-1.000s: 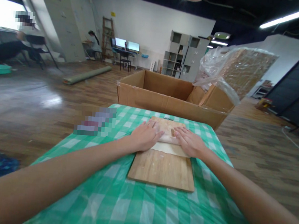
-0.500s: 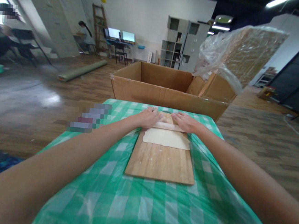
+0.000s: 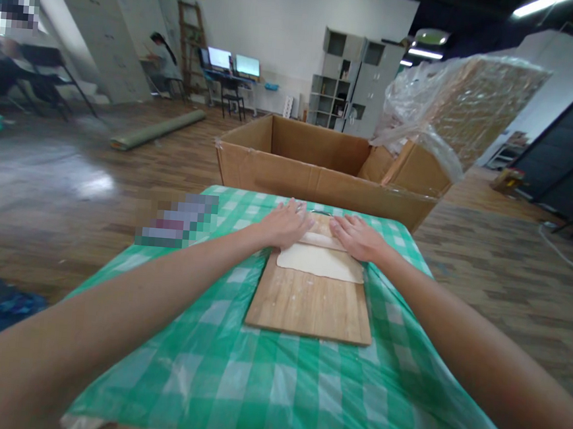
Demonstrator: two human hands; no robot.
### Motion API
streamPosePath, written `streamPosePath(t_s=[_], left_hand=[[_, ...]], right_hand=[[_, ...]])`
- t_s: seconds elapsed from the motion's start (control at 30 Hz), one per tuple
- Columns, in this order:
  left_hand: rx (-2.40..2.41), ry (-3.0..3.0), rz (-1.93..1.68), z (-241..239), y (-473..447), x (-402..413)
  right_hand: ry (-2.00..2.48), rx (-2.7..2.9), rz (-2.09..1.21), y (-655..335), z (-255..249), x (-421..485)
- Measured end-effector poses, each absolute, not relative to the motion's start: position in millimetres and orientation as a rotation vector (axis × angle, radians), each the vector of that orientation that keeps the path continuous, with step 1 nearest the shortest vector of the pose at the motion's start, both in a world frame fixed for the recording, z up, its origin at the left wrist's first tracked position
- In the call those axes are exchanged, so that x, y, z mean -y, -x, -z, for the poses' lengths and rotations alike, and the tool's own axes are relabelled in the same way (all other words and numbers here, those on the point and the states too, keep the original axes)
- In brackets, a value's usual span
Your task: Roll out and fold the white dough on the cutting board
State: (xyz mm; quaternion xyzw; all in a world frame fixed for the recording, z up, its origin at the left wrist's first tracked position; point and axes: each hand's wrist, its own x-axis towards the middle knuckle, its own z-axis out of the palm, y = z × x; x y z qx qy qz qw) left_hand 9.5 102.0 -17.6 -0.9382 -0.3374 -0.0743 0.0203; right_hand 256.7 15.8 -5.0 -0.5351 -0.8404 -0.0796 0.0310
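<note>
A pale cream dough sheet (image 3: 319, 263) lies at the centre of the frame, thin and smooth; its left corner is rounded, its lower edge runs wavy across the wooden board (image 3: 309, 305), and its right corner reaches about to the board's right edge; a pale rolling pin (image 3: 323, 241) lies crosswise along its upper part; below it the bare wood is flecked with white; the board rests on a bench (image 3: 194, 379) under green-and-white checked cloth; the left hand (image 3: 286, 224), just left of centre, is flattened over the pin's left end, fingers extended toward the top of the frame; the right hand (image 3: 355, 237), right of centre, lies likewise over the right end, fingers straight and uncurled; both pin ends are hidden beneath them.
</note>
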Motion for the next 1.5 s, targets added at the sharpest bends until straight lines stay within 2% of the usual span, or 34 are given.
streamPosePath(t_s=[0.2, 0.53, 0.77, 1.07, 1.5], left_hand=[[0.988, 2.906, 0.360, 11.6, 6.6, -56.4], [1.161, 2.946, 0.385, 11.5, 24.6, 6.2], [1.197, 2.957, 0.336, 5.8, 15.1, -18.2], [1.170, 2.894, 0.174, 14.2, 3.4, -56.2], [1.102, 2.808, 0.222, 12.3, -7.1, -77.0]], right_hand=[[1.687, 2.509, 0.296, -237.9, -0.9, 26.3], [1.810, 2.303, 0.060, -221.6, 7.3, 79.6], [1.811, 2.340, -0.010, -226.6, -1.9, 51.7], [1.707, 2.537, 0.273, -232.9, -0.7, 18.4], [1.879, 2.432, 0.135, -235.4, -2.5, 0.6]])
